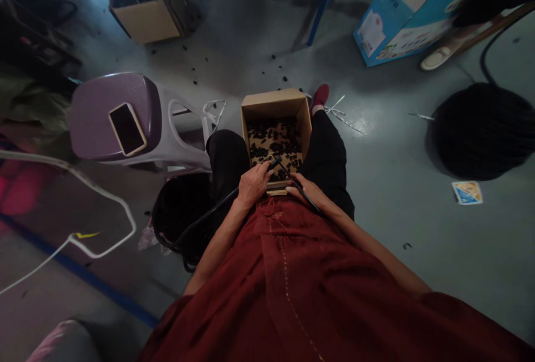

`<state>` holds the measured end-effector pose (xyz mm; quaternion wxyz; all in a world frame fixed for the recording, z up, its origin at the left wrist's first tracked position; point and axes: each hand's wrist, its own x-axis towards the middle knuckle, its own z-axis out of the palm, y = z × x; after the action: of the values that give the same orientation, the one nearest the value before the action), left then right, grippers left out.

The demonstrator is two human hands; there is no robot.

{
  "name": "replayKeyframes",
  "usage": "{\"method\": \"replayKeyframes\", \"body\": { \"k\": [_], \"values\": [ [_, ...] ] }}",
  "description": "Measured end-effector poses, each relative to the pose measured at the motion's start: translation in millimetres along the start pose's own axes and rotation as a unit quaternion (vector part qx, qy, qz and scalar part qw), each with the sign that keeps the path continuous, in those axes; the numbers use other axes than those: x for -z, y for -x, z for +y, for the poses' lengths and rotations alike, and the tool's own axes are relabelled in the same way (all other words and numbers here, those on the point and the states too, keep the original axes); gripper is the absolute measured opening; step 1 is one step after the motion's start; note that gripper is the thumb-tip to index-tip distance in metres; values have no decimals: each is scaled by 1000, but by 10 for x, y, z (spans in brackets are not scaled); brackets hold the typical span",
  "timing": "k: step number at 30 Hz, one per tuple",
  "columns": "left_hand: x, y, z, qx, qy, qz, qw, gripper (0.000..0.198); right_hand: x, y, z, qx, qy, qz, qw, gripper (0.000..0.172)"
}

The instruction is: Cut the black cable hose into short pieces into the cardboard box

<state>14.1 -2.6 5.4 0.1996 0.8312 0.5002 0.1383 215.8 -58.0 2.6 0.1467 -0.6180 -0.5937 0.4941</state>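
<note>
Between my knees stands an open cardboard box (276, 100), with many small black pieces (278, 142) scattered over its bottom. My left hand (253, 185) is closed around a black cable (225, 199) near its end, which points over the box's near edge. From that hand the cable runs back toward a dark coil (178, 211) beside my left leg. My right hand (307, 190) is closed on a slim dark tool (307, 197), whose thin tip reaches close to the cable end. The tool's exact kind is too dark to make out.
On the left, a phone (127, 129) lies on a purple stool (90, 111). Another cardboard box (146, 21) and a blue printed box (393, 22) stand farther off, the latter near another person's shoe (437, 58). A large black coil (485, 131) lies at right. Black bits dot the floor.
</note>
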Motion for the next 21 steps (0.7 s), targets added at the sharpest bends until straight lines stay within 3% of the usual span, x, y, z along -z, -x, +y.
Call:
{"method": "replayKeyframes", "body": {
  "k": [21],
  "values": [
    [-3, 9, -8, -23, -15, 19, 999, 32, 7, 2, 25, 21, -51, -18, 998, 62]
  ]
}}
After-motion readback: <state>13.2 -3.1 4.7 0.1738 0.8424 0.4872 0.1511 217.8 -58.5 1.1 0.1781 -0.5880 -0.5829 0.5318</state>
